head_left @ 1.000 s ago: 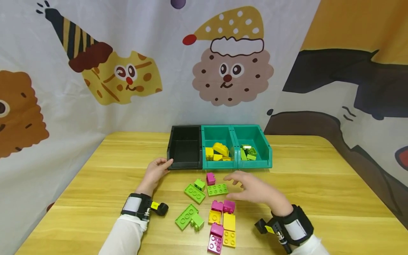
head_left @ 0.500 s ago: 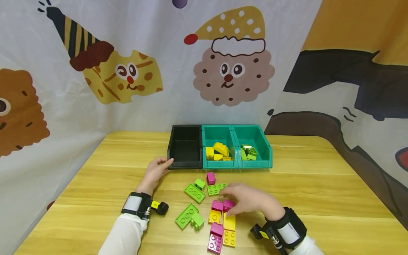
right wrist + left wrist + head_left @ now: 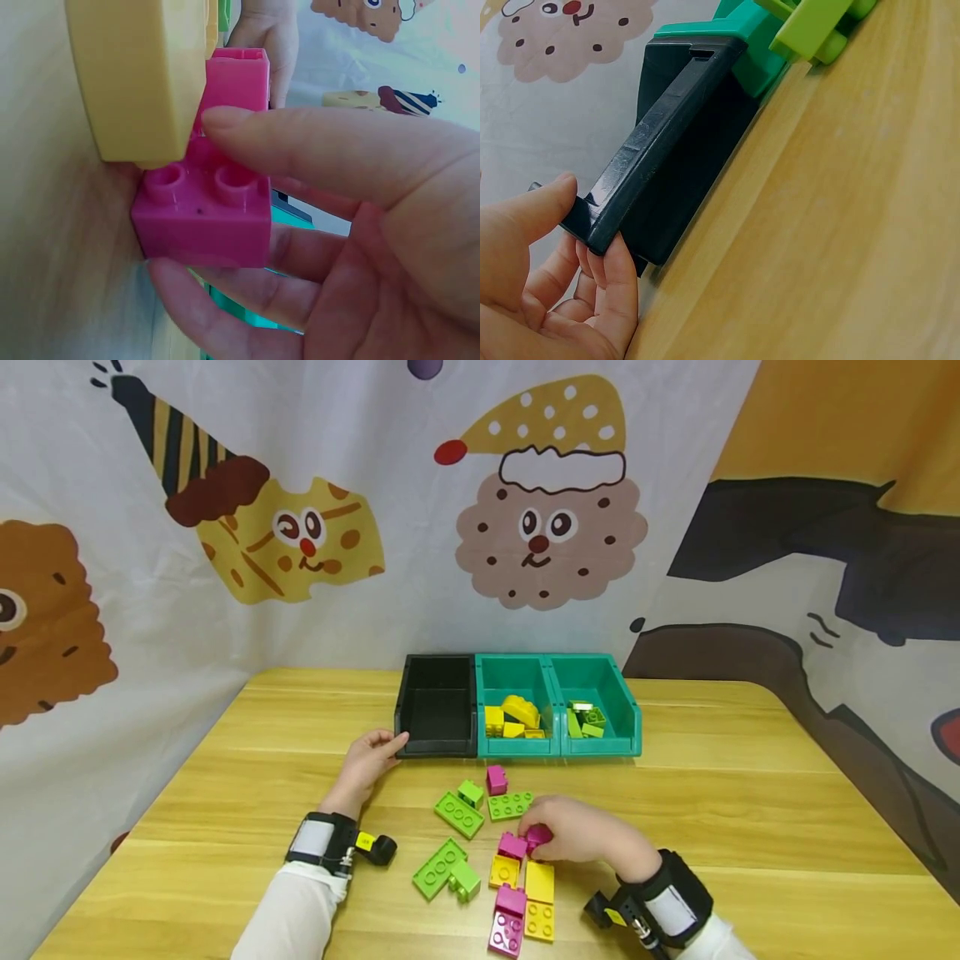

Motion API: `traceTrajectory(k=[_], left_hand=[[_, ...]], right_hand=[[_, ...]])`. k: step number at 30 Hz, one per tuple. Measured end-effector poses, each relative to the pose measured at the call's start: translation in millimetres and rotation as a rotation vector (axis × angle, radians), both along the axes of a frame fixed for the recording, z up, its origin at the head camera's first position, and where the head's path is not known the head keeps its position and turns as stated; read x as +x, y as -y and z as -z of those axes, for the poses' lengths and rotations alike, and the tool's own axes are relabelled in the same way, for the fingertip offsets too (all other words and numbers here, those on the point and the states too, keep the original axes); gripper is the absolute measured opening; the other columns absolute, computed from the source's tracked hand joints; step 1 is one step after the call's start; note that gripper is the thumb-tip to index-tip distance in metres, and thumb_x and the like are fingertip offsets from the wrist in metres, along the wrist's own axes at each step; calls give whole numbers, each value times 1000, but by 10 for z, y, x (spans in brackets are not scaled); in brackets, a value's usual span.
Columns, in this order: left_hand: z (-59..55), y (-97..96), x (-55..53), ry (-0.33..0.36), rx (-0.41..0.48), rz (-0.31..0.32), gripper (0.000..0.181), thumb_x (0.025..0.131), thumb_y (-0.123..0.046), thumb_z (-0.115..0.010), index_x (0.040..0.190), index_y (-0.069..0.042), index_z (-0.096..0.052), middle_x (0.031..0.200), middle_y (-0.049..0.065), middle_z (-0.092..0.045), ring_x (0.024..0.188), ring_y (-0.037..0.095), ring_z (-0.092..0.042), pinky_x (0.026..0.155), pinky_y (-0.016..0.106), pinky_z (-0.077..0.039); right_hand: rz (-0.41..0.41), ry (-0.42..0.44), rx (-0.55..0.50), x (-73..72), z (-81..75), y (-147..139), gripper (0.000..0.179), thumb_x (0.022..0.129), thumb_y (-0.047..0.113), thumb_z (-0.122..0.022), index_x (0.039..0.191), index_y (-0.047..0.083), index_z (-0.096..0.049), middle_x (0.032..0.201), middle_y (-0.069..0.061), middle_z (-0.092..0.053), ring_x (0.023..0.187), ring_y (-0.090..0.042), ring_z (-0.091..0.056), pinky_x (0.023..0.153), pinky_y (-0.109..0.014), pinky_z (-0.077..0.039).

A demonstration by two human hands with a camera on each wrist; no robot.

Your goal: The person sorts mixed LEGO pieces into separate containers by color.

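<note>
My left hand (image 3: 365, 768) holds the front left corner of a black storage bin (image 3: 437, 748). In the left wrist view its thumb presses the top of the bin's rim (image 3: 641, 139), and the fingers curl beneath. My right hand (image 3: 588, 835) pinches a magenta toy building brick (image 3: 201, 236), thumb on the studded side and fingers on the opposite side. Another magenta brick (image 3: 512, 845) lies just left of it. A yellow brick (image 3: 540, 881) is close in front, looming large in the right wrist view.
Two teal bins adjoin the black one: the middle bin (image 3: 519, 747) holds yellow bricks, the right bin (image 3: 600, 746) green ones. Several green bricks (image 3: 458, 815) lie left of my right hand. More magenta and yellow bricks (image 3: 539, 921) lie nearer on the wooden table (image 3: 720, 793).
My right hand has come down and toward me from beside the green brick, and its fingers have closed on the magenta brick. My left hand has stayed at the black bin.
</note>
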State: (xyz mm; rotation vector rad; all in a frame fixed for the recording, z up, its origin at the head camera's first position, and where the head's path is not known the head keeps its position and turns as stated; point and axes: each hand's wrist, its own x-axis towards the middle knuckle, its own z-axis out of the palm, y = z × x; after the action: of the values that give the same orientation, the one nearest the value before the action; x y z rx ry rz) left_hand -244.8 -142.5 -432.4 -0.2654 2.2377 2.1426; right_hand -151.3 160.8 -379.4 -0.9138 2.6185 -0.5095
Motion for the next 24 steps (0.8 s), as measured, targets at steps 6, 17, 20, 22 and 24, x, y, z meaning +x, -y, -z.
traceTrajectory(k=[6, 17, 20, 22, 24], left_hand=[[2, 7, 3, 0, -11, 5, 27, 91, -21, -65, 100, 1, -52, 86, -1, -46, 77, 9, -48, 71, 18, -50], [8, -2, 5, -4, 6, 0, 25, 91, -20, -65, 99, 1, -52, 85, -1, -45, 75, 8, -48, 70, 18, -50], [6, -2, 5, -4, 3, -1, 26, 91, -20, -65, 99, 1, -52, 85, -1, -45, 75, 9, -48, 70, 18, -50], [6, -3, 1, -3, 1, -3, 26, 91, -19, -65, 99, 1, -52, 85, -1, -45, 75, 9, -48, 70, 17, -50], [8, -2, 2, -6, 0, -3, 25, 91, -19, -65, 99, 1, -52, 85, -1, -45, 75, 8, -48, 69, 17, -50]], right_hand=[[28, 8, -48, -7, -11, -5, 12, 83, 10, -70, 93, 16, -69, 94, 4, -62, 81, -9, -49, 71, -24, -46], [-5, -81, -113, -150, -90, 12, 8, 84, 9, -70, 89, 14, -67, 86, 7, -59, 76, -9, -48, 66, -21, -45], [-14, -140, -145, -217, -132, 52, 9, 84, 9, -71, 91, 12, -68, 85, 6, -60, 75, -10, -48, 64, -20, -45], [-13, -195, -168, -269, -169, 96, 11, 83, 8, -71, 94, 10, -68, 85, 4, -60, 75, -11, -48, 63, -20, -45], [0, -236, -188, -324, -209, 154, 13, 84, 9, -71, 96, 9, -69, 86, 3, -61, 76, -11, -48, 64, -20, -46]])
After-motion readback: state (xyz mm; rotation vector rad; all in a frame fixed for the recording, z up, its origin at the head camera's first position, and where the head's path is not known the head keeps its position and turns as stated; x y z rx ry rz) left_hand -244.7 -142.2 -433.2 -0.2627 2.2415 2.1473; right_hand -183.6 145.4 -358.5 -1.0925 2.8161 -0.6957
